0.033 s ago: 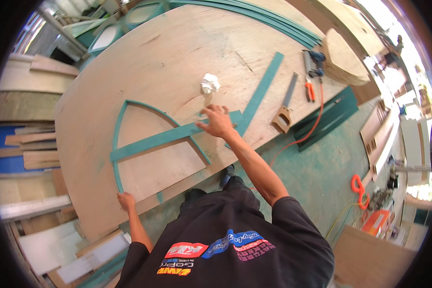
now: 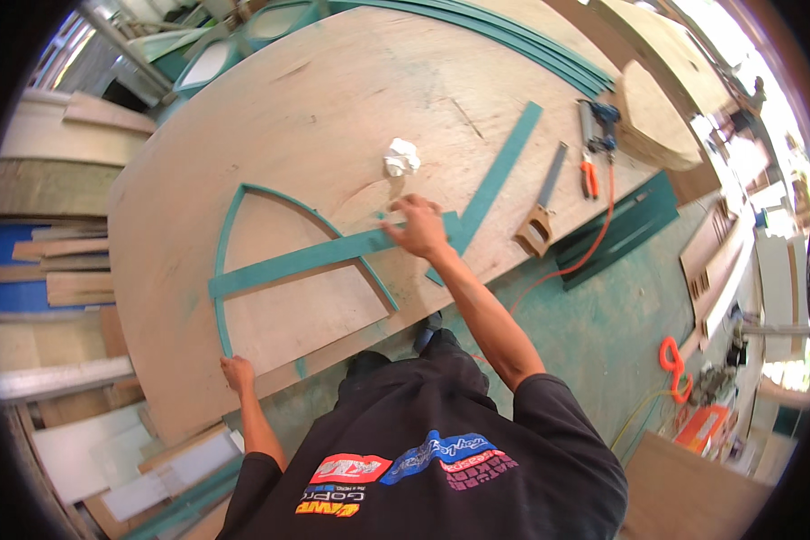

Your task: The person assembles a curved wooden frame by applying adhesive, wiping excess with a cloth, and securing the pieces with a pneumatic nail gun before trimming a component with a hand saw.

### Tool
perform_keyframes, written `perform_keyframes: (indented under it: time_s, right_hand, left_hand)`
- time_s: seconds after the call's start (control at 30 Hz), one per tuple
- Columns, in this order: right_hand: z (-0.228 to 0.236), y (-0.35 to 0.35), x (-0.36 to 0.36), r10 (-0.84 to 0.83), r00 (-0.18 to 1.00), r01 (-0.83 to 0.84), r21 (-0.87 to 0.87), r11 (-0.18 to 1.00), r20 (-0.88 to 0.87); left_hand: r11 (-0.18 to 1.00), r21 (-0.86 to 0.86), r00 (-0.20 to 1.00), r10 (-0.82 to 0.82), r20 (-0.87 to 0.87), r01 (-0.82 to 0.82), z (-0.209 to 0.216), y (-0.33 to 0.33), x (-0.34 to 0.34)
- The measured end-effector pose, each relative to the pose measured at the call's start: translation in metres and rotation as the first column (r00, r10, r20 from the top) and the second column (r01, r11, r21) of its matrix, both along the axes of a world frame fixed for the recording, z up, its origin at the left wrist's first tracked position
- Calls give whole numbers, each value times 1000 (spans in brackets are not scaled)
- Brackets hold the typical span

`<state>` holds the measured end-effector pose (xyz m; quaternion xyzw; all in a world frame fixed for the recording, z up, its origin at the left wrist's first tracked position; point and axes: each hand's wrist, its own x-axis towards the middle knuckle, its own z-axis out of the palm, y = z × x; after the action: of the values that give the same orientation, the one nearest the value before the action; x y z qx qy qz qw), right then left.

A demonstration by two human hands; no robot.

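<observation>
A teal pointed-arch frame (image 2: 228, 220) of thin curved strips lies on the large wooden tabletop (image 2: 270, 117). Across it runs a flat teal strip (image 2: 301, 258), its right end reaching past the frame. The fingers of my left hand (image 2: 238, 373) are closed on the frame's lower left end, at the table's near edge. My right hand (image 2: 420, 229) is over the strip's right part, fingers bent and apart; its contact underneath is hidden. A second teal strip (image 2: 499, 171) lies slanted just beyond that hand. Crumpled white paper or cloth (image 2: 401, 157) sits farther back.
To the right on the table lie a handsaw (image 2: 540, 220), orange-handled pliers (image 2: 589, 178) and a blue air tool (image 2: 601, 121) whose orange hose (image 2: 594, 243) hangs over the edge. Long teal strips (image 2: 513, 45) line the far side. Stacked boards (image 2: 72, 274) stand left.
The whole picture has shifted slightly to the right. Both hands keep their places on the frame and over the strip.
</observation>
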<state>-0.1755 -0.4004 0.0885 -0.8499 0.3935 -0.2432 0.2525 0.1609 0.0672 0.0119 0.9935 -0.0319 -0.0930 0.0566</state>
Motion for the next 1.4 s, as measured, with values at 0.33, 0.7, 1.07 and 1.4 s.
perform_keyframes:
  time_s: [0.33, 0.7, 1.07, 1.4]
  right_hand:
    - [-52, -142, 13, 83, 991, -91, 75, 993, 104]
    - [32, -106, 25, -235, 706, -223, 524, 822, 668]
    - [35, 135, -123, -651, 553, -97, 816, 570, 520]
    - [22, 355, -78, -851, 281, -18, 889, 457, 443]
  left_hand:
    - [1000, -25, 986, -21, -166, 17, -19, 32, 21]
    - [999, 2, 998, -41, -47, 41, -4, 15, 2]
    - [826, -356, 854, -505, -125, 436, 42, 41, -1]
    - [529, -843, 645, -680, -349, 102, 62, 52, -29]
